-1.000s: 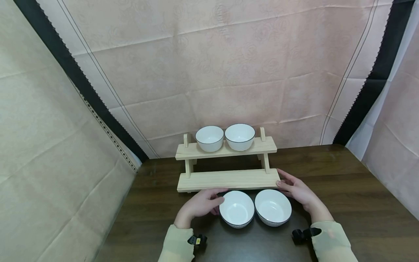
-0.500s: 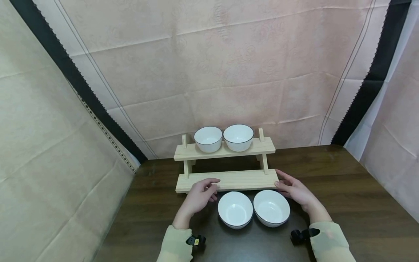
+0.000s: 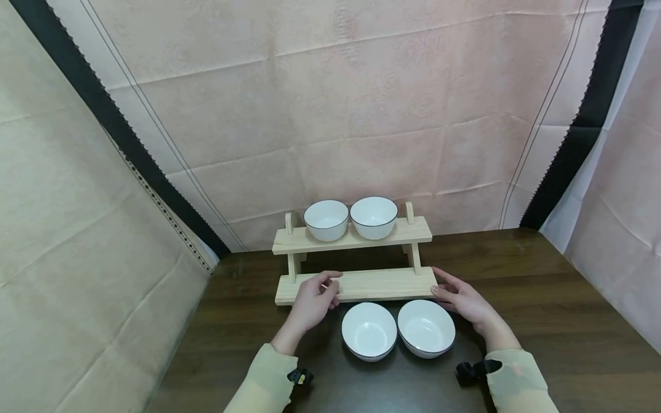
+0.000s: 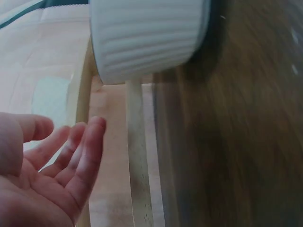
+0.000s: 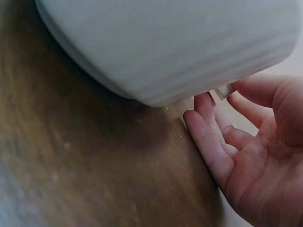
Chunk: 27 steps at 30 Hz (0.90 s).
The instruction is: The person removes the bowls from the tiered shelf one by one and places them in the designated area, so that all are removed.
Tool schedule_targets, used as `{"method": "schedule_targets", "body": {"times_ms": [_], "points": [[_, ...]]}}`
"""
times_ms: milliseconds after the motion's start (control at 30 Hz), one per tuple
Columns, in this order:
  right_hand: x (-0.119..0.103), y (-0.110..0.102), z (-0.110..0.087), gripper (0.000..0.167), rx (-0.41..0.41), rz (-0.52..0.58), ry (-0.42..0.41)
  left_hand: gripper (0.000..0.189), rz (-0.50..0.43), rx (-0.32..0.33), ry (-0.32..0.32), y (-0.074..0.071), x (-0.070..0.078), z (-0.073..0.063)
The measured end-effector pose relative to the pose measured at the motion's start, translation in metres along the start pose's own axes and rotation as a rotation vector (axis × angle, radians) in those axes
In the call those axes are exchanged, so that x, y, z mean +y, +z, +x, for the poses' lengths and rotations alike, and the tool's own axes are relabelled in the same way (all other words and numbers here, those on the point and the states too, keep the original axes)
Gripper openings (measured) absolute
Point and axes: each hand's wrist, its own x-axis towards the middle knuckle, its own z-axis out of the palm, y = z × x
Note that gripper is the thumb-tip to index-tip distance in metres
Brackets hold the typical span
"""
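Observation:
A two-tier wooden rack (image 3: 382, 283) stands on the table, two white dark-rimmed bowls, one left (image 3: 326, 221) and one right (image 3: 374, 218), side by side on its upper shelf. Two more white bowls, left (image 3: 369, 331) and right (image 3: 426, 328), sit upright on the table before it. My left hand (image 3: 312, 298) is over the left part of the lower shelf, fingers loosely bent and holding nothing. With thumb and index finger, my right hand (image 3: 467, 303) holds the right end of that shelf. A ribbed bowl (image 5: 170, 47) partly covers that grip in the right wrist view.
The dark wood table (image 3: 516, 275) extends to both sides of the rack. Behind it hangs a pale cloth wall (image 3: 372, 115), with another cloth side (image 3: 103, 275) at the left. Black wrist mounts (image 3: 470, 373) sit near the table surface.
My left hand has left the side of the near left bowl and moved forward and left over the lower shelf. The right hand keeps its place at the shelf's end.

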Motion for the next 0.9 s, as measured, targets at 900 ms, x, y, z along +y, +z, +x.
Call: {"method": "schedule_targets", "body": {"times_ms": [900], "points": [[-0.001,0.001,-0.001,0.076,0.004,-0.004,-0.006,0.025,0.266,0.411,0.357,-0.068,0.022,0.050]]}}
